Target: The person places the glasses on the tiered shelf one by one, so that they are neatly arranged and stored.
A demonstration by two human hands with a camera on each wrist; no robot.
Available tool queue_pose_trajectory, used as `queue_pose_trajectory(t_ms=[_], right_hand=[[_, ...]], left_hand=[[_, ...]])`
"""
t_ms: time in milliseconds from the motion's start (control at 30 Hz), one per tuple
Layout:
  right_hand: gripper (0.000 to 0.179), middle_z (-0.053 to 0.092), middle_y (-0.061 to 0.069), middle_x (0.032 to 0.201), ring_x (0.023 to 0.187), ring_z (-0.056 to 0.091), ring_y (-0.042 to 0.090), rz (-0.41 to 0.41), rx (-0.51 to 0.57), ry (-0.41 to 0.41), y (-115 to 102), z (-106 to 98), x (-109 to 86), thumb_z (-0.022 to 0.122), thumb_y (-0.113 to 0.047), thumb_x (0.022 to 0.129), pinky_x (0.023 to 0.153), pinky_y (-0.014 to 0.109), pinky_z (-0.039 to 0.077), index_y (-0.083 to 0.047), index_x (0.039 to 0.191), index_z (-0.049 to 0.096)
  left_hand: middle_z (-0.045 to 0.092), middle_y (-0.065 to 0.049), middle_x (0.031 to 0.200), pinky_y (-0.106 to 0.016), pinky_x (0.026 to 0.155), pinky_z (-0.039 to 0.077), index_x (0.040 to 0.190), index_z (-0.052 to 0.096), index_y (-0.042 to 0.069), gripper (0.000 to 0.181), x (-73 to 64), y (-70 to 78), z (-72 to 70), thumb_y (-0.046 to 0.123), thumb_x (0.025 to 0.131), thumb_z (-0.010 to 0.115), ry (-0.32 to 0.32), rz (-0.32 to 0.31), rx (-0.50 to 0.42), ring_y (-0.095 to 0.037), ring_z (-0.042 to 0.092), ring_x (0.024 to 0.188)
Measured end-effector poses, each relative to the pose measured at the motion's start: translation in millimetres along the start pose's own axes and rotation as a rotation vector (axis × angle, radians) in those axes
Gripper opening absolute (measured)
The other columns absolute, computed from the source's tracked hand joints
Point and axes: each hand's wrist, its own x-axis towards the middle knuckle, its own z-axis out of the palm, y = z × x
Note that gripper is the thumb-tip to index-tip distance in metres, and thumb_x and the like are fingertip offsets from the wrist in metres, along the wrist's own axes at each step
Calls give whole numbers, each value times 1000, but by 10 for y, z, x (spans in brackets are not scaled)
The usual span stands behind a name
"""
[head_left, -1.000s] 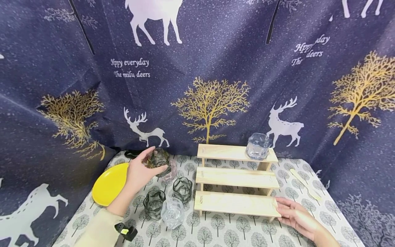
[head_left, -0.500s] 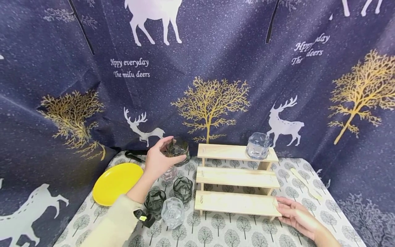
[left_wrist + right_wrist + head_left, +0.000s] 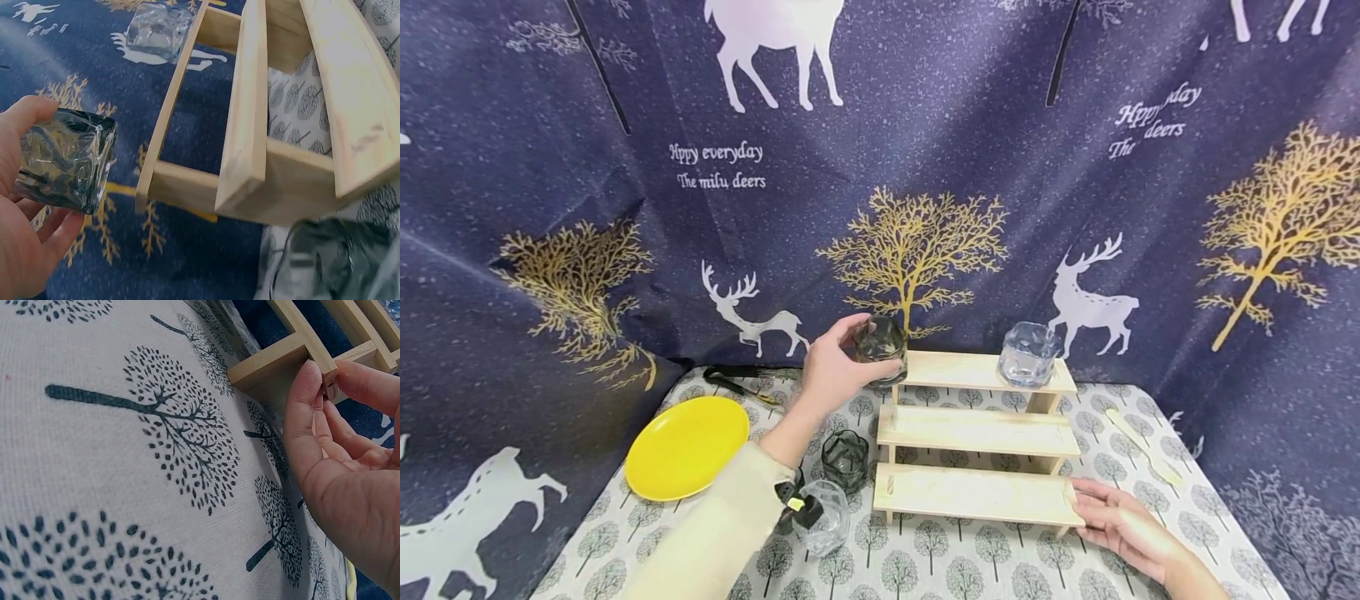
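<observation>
My left hand [image 3: 835,371] grips a dark smoky glass cup [image 3: 882,346], held up at the left end of the top step of a three-tier wooden stand [image 3: 973,493]. In the left wrist view the thumb and fingers wrap the cup [image 3: 65,159], with a gap between it and the stand [image 3: 240,125]. A clear bluish glass cup [image 3: 1028,357] sits at the right of the top step. My right hand [image 3: 1123,529] pinches the right end of the lowest step; the right wrist view shows thumb and fingertips on the board's corner.
Left of the stand, on the tree-print cloth, are a dark glass cup [image 3: 845,461] and a clear one [image 3: 826,521], with another dark cup mostly behind the left sleeve. A yellow plate [image 3: 685,450], black-handled tongs [image 3: 733,385] and a pale utensil [image 3: 1142,446] lie around.
My left hand has carried the dark cup rightward and up, from above the cloth near the tongs to the stand's top left. The right hand stays on the lowest step.
</observation>
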Motion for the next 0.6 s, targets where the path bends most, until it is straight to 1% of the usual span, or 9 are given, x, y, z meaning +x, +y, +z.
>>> queue_pose_trajectory(t_ms=[167,333,467,600], right_hand=[[40,70,1,126,105,68,12,-1,4,0,2,7,0,41,-2,110,90,28,57,-29,129,64],[39,70,1,125,104,68,11,6,14,4,-1,15,-3,42,-2,110,90,27,57,-29,129,64],[39,69,2,126,104,68,12,-5,23,-3,-2,11,-10,41,-1,110,89,27,57,-27,130,63],[39,69,2,127,105,68,12,0,21,0,-11,17,-11,42,-2,110,89,27,57,-28,129,63]], left_hand=[[67,10,129,-47,92,53,145,60,27,86,90,107,209,51,70,95,-35,9,-5,-19,62,115],[65,9,133,-47,97,52,145,60,28,86,161,167,414,53,71,94,-73,-2,3,-19,62,119],[66,7,131,-46,93,53,147,59,26,87,206,181,559,53,72,93,-99,4,4,-19,62,115],[67,6,129,-45,89,54,148,58,25,87,223,207,669,53,73,93,-116,-1,20,-19,63,111]])
